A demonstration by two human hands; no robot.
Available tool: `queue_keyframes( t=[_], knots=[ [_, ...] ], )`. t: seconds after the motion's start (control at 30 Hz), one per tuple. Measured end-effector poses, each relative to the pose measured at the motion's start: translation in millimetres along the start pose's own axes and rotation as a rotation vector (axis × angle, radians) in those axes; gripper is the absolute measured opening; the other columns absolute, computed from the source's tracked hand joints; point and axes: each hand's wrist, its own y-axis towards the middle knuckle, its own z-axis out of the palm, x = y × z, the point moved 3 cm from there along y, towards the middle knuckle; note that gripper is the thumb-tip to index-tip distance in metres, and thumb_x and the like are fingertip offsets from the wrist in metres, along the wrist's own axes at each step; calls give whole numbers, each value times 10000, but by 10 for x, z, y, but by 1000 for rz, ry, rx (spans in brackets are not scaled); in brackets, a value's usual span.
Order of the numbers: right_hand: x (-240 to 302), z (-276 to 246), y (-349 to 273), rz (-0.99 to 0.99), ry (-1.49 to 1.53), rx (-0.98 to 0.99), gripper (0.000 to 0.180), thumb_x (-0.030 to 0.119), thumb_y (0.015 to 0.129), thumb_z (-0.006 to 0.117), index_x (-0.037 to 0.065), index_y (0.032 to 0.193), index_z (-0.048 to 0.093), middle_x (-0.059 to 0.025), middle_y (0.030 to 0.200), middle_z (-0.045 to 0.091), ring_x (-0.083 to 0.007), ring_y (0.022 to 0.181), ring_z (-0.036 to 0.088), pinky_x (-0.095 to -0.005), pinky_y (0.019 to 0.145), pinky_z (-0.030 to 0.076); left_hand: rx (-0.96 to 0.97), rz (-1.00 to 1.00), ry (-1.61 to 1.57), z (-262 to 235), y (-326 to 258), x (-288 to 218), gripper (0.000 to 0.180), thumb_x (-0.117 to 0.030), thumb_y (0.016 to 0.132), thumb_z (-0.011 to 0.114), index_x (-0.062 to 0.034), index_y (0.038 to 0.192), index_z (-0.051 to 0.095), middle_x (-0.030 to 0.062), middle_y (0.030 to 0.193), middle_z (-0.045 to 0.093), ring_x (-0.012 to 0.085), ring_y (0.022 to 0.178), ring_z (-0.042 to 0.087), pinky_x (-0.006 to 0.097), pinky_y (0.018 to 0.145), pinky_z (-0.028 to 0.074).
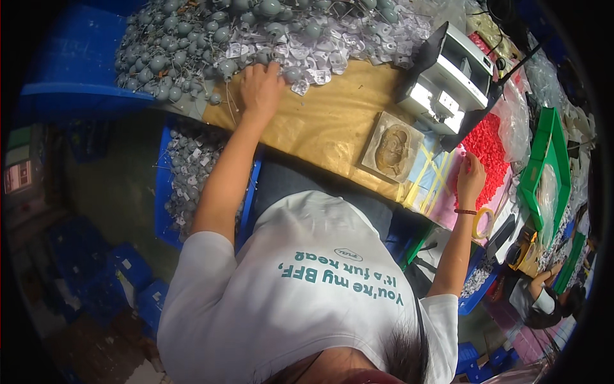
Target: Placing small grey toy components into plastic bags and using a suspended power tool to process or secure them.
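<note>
My left hand [261, 95] rests at the near edge of a heap, its fingers bent and a little apart over the pieces. Beside it lie many grey balls with thin wires [185, 32] and pale, flat plastic pieces [329, 54]. What lies under its fingertips is hidden. Over to the right, my right hand [471, 178] is at the edge of a pile of small red pieces [489, 150]. Its fingers are drawn together, and anything between them is too small to make out.
Between my hands lies a brown-gold covered worktop [313, 121] with a square metal block [391, 147] that has a hollow. Behind the block stands a white-and-black machine [448, 77]. A tape roll [484, 223], green tray [529, 173] and blue bin [165, 192] are nearby.
</note>
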Motion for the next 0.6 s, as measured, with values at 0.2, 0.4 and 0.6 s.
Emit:
queue_keyframes(
  t=[0.2, 0.4, 0.6],
  knots=[
    [-40, -186, -86, 143, 303, -100, 179, 79, 915, 654, 20, 1081, 687, -125, 980, 717, -231, 903, 688, -337, 816, 524, -73, 69, -237, 53, -93, 179, 242, -101, 789, 737, -63, 986, 602, 100, 952, 635, 300, 926, 607, 428, 786, 500],
    [159, -320, -202, 274, 721, -65, 171, 45, 931, 649, -14, 1088, 680, -87, 994, 723, -124, 904, 671, -253, 808, 515, 194, -398, -1067, -51, -388, -162, 240, -38, 851, 709, -32, 1044, 566, 45, 911, 634, 93, 813, 614, 230, 701, 500],
    [854, -300, -173, 134, 778, 44, 149, 16, 897, 670, -5, 1043, 695, -83, 949, 716, -126, 851, 665, -254, 768, 514, 252, -49, -1016, -206, -398, -1312, 255, -59, 817, 749, -52, 1026, 604, 45, 964, 660, 138, 845, 637, 279, 771, 513]
  ],
)
